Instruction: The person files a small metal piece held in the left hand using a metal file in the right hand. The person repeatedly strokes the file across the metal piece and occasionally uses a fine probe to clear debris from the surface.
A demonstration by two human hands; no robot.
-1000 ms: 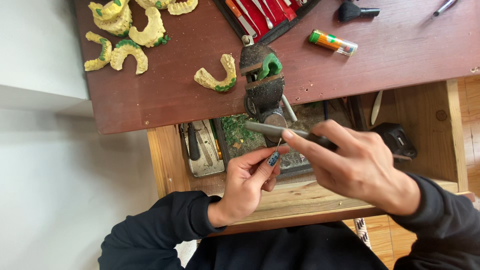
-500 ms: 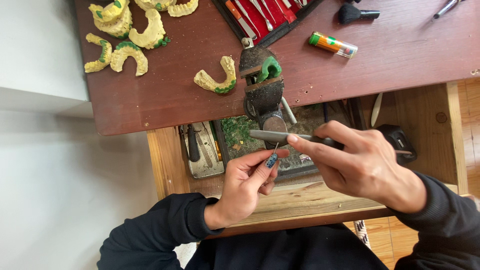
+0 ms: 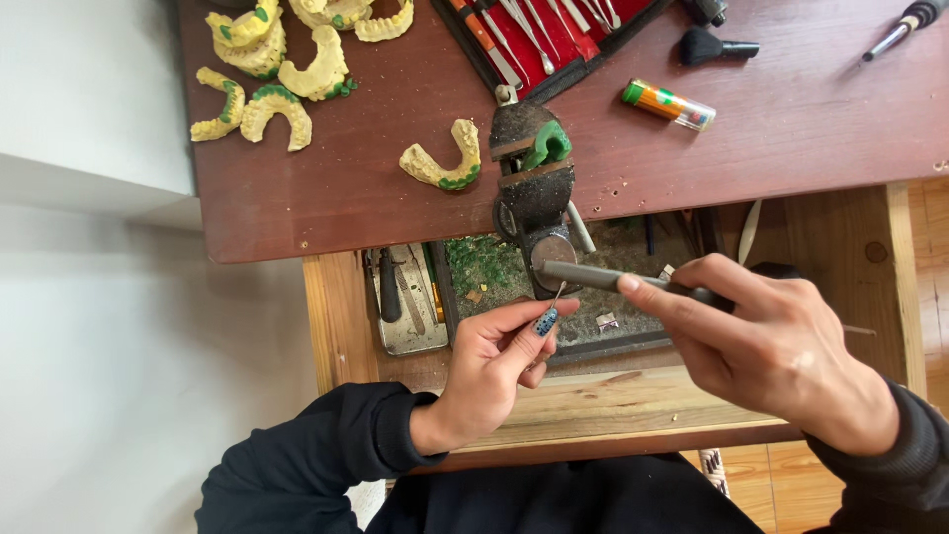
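My right hand [image 3: 781,356] grips a grey pen-like handpiece [image 3: 593,276], its tip pointing left over the open wooden drawer [image 3: 692,396]. My left hand [image 3: 489,371] pinches a small thin metal piece [image 3: 557,297] between thumb and forefinger, right under the handpiece tip. Just beyond them a small dark bench vise [image 3: 534,178] at the desk edge clamps a green wax piece [image 3: 550,144].
On the dark brown desk [image 3: 395,208] lie several yellow dental casts with green wax [image 3: 267,89], one [image 3: 443,163] close to the vise. A red tool case [image 3: 554,40], a black brush [image 3: 717,46], a small tube [image 3: 667,105] and a screwdriver [image 3: 895,35] sit farther back. Green shavings [image 3: 484,262] litter the drawer.
Both hands stay almost still over the drawer. The handpiece tip has shifted slightly against the small piece in my left fingers.
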